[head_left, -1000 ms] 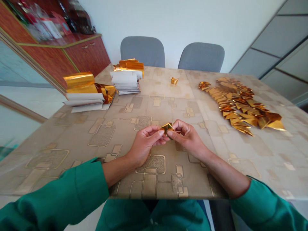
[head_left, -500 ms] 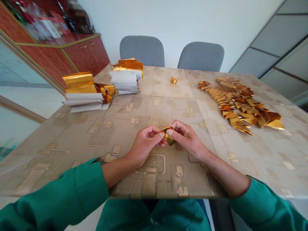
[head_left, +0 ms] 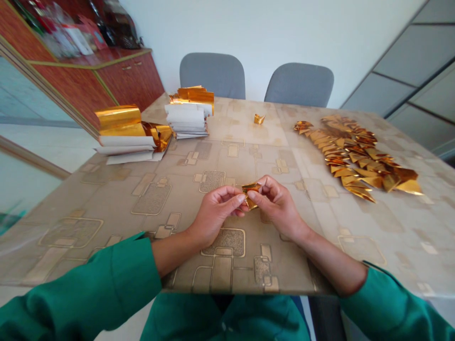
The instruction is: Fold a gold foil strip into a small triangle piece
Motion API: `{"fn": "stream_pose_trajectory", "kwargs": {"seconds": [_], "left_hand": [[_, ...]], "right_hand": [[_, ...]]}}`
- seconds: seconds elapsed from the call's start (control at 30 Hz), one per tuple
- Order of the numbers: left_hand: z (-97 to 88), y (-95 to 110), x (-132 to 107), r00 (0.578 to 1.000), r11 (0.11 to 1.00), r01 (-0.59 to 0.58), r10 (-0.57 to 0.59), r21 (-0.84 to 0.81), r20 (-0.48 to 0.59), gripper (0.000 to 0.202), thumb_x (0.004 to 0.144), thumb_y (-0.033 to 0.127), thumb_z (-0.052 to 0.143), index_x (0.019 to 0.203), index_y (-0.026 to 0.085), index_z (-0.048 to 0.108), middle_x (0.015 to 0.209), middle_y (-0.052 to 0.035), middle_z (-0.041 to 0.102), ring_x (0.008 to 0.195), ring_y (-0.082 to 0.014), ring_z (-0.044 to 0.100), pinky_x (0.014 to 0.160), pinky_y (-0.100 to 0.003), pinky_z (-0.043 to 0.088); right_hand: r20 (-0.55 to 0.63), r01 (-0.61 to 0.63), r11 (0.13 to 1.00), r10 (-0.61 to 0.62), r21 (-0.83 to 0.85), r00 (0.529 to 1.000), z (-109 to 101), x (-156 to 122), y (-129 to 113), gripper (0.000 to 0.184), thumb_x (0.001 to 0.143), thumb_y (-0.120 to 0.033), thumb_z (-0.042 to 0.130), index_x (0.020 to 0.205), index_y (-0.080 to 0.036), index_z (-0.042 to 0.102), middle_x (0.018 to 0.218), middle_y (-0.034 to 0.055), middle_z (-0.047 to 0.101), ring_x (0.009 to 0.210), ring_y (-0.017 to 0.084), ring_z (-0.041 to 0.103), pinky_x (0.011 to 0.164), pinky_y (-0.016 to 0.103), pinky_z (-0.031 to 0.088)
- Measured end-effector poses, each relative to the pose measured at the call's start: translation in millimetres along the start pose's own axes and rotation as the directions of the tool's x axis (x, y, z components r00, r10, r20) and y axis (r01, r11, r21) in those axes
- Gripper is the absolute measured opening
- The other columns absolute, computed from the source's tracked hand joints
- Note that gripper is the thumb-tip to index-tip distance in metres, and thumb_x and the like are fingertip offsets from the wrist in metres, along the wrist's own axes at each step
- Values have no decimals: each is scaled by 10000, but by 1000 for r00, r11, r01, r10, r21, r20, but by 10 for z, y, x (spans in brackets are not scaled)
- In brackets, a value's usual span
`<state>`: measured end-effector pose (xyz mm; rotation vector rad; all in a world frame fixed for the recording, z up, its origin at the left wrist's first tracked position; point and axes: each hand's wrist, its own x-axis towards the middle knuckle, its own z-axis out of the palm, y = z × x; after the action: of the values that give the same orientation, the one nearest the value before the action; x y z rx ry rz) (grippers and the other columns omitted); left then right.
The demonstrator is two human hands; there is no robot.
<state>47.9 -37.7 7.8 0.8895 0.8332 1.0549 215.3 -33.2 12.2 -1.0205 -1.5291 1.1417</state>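
Observation:
Both my hands meet over the middle of the table, pinching one small folded piece of gold foil paper. My left hand grips its left side with thumb and fingertips closed. From the right, my right hand pinches the same piece, fingers curled round it. The paper is held just above the patterned tablecloth and is partly hidden by my fingers.
A long heap of folded gold pieces lies at the right. A single folded gold piece sits at the far centre. Two stacks of gold-and-white sheets stand far left. Two grey chairs and a red cabinet lie beyond.
The gold piece showed as a flat triangle between my fingers; my fingers have since worked it into a more crumpled, squarer shape. My hands stayed in the same spot.

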Motion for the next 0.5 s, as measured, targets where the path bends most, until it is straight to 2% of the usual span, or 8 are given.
{"fn": "stream_pose_trajectory", "kwargs": {"seconds": [0.13, 0.3, 0.5], "left_hand": [[-2, -6, 14, 1000, 1000, 15, -15, -7, 22, 221, 735, 304, 797, 777, 128, 672, 689, -8, 692, 638, -85, 633, 597, -174, 498], [14, -1, 11, 999, 999, 30, -31, -42, -28, 257, 698, 318, 823, 780, 138, 660, 716, -2, 696, 636, -91, 636, 593, -188, 506], [4, 18, 9, 998, 999, 53, -53, -8, 21, 262, 697, 318, 824, 767, 119, 670, 693, -13, 691, 637, -89, 632, 605, -184, 496]], "right_hand": [[-46, 49, 998, -51, -49, 998, 17, -11, -3, 204, 884, -346, 634, 778, -225, 509, 690, -36, 541, 641, 119, 480, 616, 277, 379], [-103, 92, 990, -103, -105, 989, 40, -15, -38, 184, 883, -307, 627, 767, -220, 513, 693, -40, 499, 655, 116, 456, 626, 278, 373], [-103, 86, 990, -98, -112, 990, 61, -25, -44, 194, 876, -298, 620, 746, -222, 496, 679, -40, 500, 642, 116, 459, 623, 279, 378]]}}
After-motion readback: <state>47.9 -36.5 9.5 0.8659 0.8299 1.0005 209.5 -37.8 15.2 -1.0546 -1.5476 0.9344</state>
